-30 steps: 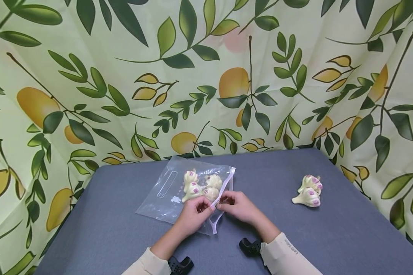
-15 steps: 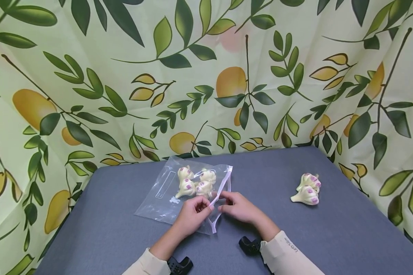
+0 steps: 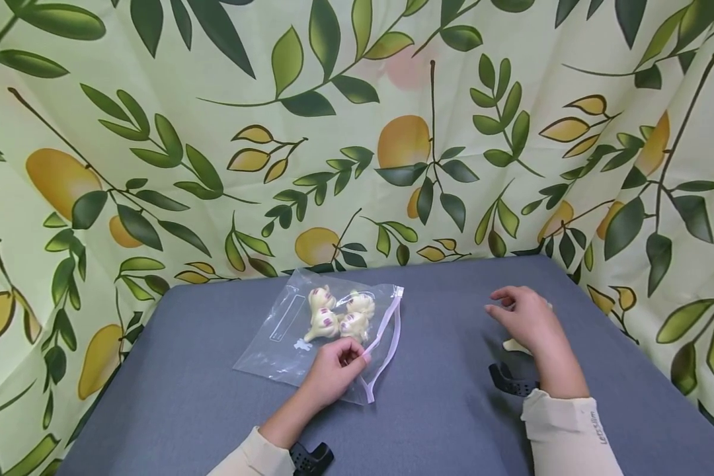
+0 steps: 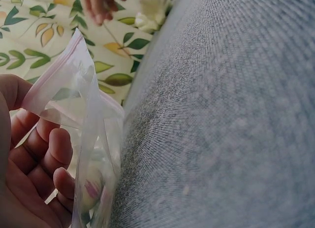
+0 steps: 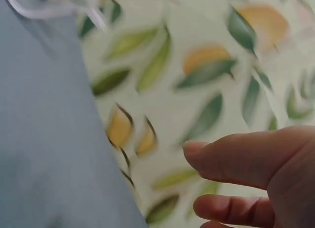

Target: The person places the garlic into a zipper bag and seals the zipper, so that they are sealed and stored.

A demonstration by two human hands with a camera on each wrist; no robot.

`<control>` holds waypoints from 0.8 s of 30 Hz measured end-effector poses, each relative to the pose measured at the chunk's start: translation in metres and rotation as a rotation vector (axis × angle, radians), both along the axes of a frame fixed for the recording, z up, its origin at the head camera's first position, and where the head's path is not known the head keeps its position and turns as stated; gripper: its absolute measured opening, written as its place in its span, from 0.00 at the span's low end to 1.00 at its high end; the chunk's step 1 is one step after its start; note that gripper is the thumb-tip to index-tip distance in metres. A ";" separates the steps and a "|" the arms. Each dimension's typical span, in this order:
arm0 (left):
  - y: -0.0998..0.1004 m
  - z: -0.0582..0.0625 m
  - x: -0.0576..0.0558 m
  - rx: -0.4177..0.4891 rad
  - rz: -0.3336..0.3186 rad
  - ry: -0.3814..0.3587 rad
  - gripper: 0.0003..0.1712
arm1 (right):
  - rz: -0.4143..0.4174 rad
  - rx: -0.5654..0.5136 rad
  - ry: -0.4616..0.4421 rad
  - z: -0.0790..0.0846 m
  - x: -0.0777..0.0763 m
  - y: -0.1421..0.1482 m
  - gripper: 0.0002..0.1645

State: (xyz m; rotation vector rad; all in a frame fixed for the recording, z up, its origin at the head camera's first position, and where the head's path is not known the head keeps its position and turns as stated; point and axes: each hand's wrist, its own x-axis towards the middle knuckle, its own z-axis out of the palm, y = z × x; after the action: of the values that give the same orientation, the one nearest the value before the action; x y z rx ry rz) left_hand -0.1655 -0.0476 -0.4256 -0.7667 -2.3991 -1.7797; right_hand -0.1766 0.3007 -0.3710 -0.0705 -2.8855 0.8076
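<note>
My left hand [image 3: 333, 371] pinches the lilac zip edge of a clear zip-lock bag [image 3: 268, 357] between thumb and forefinger; in the left wrist view the bag's mouth [image 4: 64, 75] gapes a little. Inside lie several garlic bulbs [image 3: 323, 324], white with purple patches. To the right, my right hand [image 3: 526, 320] hovers over the loose garlic bulbs [image 3: 514, 346], which it mostly hides. Its fingers are loosely bent and hold nothing. Thumb and fingertips stand apart in the right wrist view.
A dark grey-blue cloth covers the table [image 3: 214, 423]. Behind and at both sides hangs a curtain [image 3: 345, 185] printed with leaves and orange fruit. Black straps with camera mounts [image 3: 312, 458] sit at both wrists.
My right hand has left the bag's zip edge and moved right, over the loose garlic bulbs. The left hand stays at the bag. The garlic inside has settled slightly leftward.
</note>
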 end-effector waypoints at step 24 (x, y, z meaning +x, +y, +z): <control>-0.003 -0.032 -0.019 0.003 -0.004 0.019 0.05 | 0.086 -0.059 -0.173 -0.016 0.001 0.035 0.21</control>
State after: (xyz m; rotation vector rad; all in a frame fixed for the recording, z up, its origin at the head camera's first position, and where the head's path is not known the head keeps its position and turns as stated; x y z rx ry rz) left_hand -0.1844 -0.0506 -0.4577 -0.7847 -2.3846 -1.7681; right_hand -0.1758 0.3362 -0.3865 -0.0232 -3.0447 0.9465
